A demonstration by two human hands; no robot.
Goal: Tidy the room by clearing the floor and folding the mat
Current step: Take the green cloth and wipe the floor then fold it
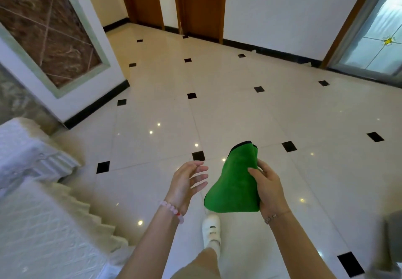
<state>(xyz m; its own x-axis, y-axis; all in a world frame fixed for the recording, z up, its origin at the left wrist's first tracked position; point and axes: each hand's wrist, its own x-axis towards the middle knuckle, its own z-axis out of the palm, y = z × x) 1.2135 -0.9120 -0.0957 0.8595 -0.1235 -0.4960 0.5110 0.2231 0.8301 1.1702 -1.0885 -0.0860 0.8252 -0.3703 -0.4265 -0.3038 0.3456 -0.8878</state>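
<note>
Now the folded green mat [232, 183] is held up above the tiled floor [217, 109], gripped in the right hand [269, 189].
The black-edged mat is pinched at its right side, thumb laid across the front. The left hand [187, 183] is kept just beside it, not touching, fingers loosely spread, a pink bead bracelet [171, 210] at the wrist. A white shoe [211, 228] is seen below, white lace fabric [39, 224] at left.

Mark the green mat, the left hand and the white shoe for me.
green mat [233, 183], head view, middle of its folded green face.
left hand [186, 184], head view, middle of the open palm.
white shoe [211, 227], head view, top of the shoe at the straps.
</note>
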